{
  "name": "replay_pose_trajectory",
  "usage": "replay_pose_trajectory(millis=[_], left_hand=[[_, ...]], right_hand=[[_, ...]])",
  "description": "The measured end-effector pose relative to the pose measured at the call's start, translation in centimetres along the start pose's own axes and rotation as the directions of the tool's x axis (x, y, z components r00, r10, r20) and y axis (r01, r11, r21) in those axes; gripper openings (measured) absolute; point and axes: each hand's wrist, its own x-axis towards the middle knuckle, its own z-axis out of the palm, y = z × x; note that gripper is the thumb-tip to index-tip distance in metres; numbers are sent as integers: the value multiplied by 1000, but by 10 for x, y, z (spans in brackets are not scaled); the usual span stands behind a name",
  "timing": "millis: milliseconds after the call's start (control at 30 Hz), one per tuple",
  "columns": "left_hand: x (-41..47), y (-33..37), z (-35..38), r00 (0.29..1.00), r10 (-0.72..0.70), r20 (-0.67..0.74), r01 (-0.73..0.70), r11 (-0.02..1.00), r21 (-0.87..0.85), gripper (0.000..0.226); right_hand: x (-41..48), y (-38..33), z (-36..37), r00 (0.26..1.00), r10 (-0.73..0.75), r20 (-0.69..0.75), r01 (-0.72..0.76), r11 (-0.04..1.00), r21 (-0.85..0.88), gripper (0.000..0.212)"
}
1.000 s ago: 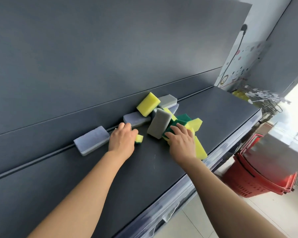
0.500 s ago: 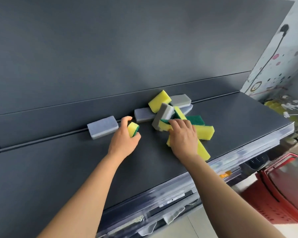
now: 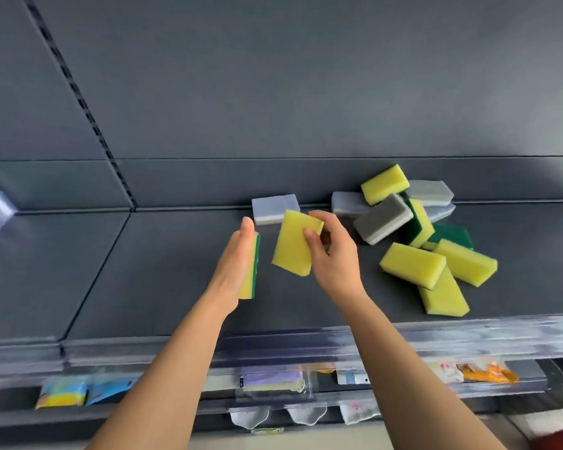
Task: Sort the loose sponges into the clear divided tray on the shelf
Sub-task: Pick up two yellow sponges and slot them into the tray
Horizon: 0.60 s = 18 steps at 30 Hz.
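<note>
Both hands are up over the shelf (image 3: 163, 274); the left hand (image 3: 236, 266) holds a green-backed sponge (image 3: 253, 271) edge-on along its straight fingers, thumb hidden behind it; the right hand (image 3: 335, 258) pinches a yellow sponge (image 3: 291, 248) by its upper corner, the sponge hanging tilted just beside the other one; a pale grey sponge (image 3: 275, 207) lies against the back wall behind them; the pile of loose sponges (image 3: 413, 264) sits to the right on the shelf, yellow, green and grey tumbled together.
</note>
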Motion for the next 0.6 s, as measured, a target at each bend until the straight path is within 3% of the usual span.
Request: replay_pose_trajectory(millis=[300, 600], left_hand=[[-40, -23, -113, 958, -69, -278, 26, 987, -156, 25], [-88, -47, -265, 839, 142, -525, -170, 985, -5, 5]], right_hand=[[-28, -52, 93, 969, -30, 245, -15, 983, 183, 17], [-72, -144, 211, 915, -151, 375, 34, 953, 300, 16]])
